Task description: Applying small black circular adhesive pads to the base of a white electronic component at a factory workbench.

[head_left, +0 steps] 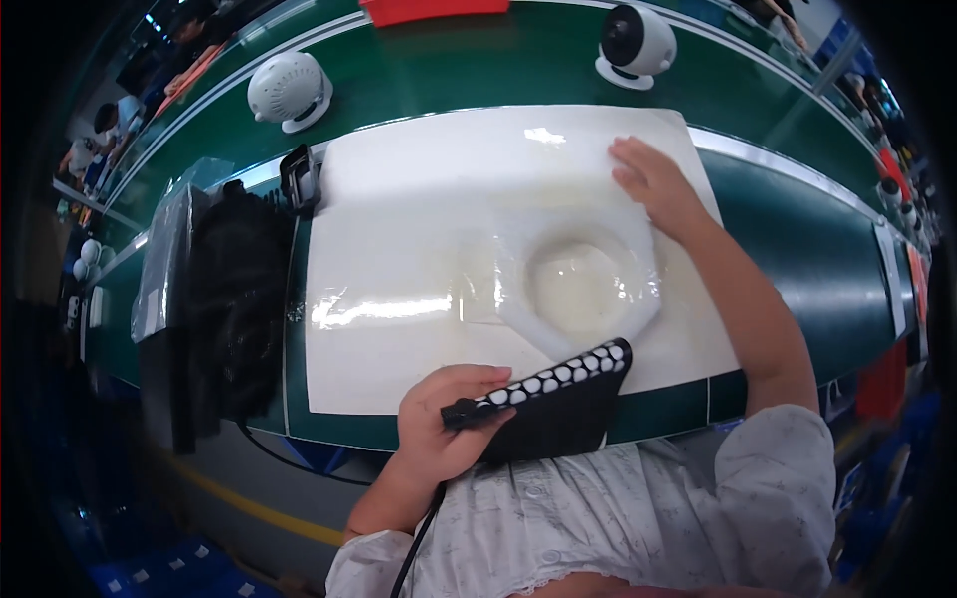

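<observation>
My left hand (444, 419) is closed around one end of a flat black object with a row of white round spots along its edge (558, 377); its exact kind I cannot make out. It is tilted in front of my body at the table's near side. My right hand (653, 184) rests with its fingers stretched out, near the far right of a white sheet (389, 199). Just below that hand lies a white, roughly octagonal ring (643, 264) with a shiny, film-like surface. Its round opening shows the pale sheet beneath.
Two white camera-like devices, one on the left (289, 90) and one on the right (638, 47), stand on the green shelf. A red bin (434, 10) is between them. At left lie a black bag (237, 299), clear plastic wrapping (169, 259) and a small black device (299, 179).
</observation>
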`<action>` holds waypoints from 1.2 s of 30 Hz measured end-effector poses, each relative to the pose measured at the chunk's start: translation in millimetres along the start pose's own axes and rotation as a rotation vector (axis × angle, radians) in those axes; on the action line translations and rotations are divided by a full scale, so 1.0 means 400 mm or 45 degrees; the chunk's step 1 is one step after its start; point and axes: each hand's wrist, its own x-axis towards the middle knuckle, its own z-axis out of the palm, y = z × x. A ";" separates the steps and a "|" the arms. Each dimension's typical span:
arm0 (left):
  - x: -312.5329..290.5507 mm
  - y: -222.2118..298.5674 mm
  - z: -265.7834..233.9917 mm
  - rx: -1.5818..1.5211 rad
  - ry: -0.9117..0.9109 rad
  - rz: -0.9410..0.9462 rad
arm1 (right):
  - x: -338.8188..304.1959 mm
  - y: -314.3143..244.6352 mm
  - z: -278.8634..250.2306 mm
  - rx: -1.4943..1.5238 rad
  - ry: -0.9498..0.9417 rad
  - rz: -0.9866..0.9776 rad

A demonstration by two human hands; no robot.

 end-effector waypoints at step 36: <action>-0.026 -0.004 0.038 -0.095 0.141 -0.029 | -0.060 -0.030 -0.050 -0.076 -0.023 -0.152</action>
